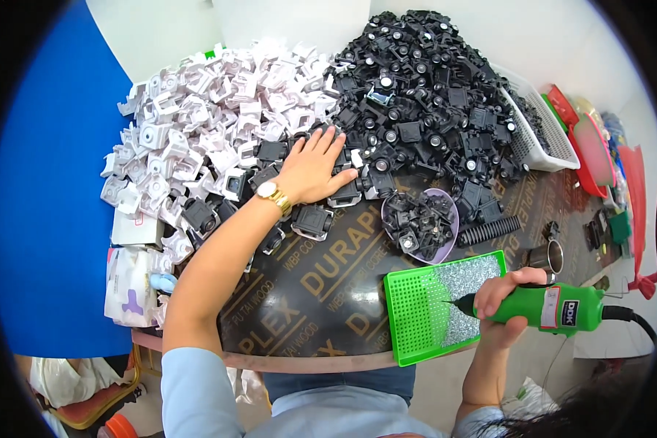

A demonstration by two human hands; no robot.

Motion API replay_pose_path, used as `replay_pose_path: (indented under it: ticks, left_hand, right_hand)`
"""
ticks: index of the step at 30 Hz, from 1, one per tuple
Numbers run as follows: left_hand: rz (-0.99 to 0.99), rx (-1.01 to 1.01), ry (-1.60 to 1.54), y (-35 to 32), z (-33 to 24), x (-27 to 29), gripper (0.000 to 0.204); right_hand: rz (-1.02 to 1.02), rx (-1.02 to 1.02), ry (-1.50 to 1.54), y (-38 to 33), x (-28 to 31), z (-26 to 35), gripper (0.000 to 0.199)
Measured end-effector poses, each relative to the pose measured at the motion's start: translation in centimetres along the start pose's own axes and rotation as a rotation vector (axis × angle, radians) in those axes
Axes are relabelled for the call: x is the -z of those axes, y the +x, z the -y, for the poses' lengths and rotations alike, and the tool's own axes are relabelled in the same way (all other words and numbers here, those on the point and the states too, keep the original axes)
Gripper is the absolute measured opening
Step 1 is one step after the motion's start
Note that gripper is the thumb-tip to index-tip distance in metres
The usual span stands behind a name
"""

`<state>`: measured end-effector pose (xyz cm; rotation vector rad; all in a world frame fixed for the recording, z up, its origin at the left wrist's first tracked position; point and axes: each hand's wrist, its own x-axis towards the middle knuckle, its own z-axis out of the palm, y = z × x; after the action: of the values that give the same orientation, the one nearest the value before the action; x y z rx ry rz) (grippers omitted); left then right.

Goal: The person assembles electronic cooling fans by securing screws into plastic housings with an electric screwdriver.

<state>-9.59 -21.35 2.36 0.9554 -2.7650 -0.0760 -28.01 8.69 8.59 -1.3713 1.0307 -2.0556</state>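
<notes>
My left hand (312,169) lies palm down with fingers spread on several black plastic parts, some set in white housings, like the black-and-white part (313,221) just below it. In my right hand (498,310) is a green electric screwdriver (536,306), its dark bit pointing left. The bit is over a green perforated tray (396,321), whose right side holds many small silver screws (463,281). Left of my left hand rises a heap of white plastic housings (226,95). Right of it is a taller heap of black plastic parts (416,95).
A purple bowl (455,212) of small black pieces stands above the tray, beside a black ribbed rod (490,230) and a metal cup (547,257). A white basket (562,158) and a red container (590,168) stand far right. The screwdriver's cable (639,321) runs off right.
</notes>
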Motion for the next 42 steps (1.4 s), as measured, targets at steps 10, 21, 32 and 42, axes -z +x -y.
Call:
replay_pose_path:
  ticks: [10, 21, 32, 42]
  left_hand:
    - [0.029, -0.130, 0.018, -3.4, -0.8, 1.7, 0.078]
    - [-0.109, 0.063, -0.010, -0.9, 0.7, -0.1, 0.090]
    - [-0.076, -0.038, -0.014, -2.1, 1.2, 0.6, 0.078]
    - [-0.014, 0.003, -0.042, -5.0, -0.3, 2.7, 0.068]
  right_hand:
    - [0.000, 0.000, 0.021, 0.5, -0.5, 0.0, 0.065]
    - [-0.024, -0.010, -0.005, -0.2, -0.2, 0.7, 0.067]
    - [-0.014, -0.002, -0.013, -0.1, -0.1, 0.6, 0.067]
    - [-0.008, -0.003, 0.012, -0.9, -0.2, 1.5, 0.068]
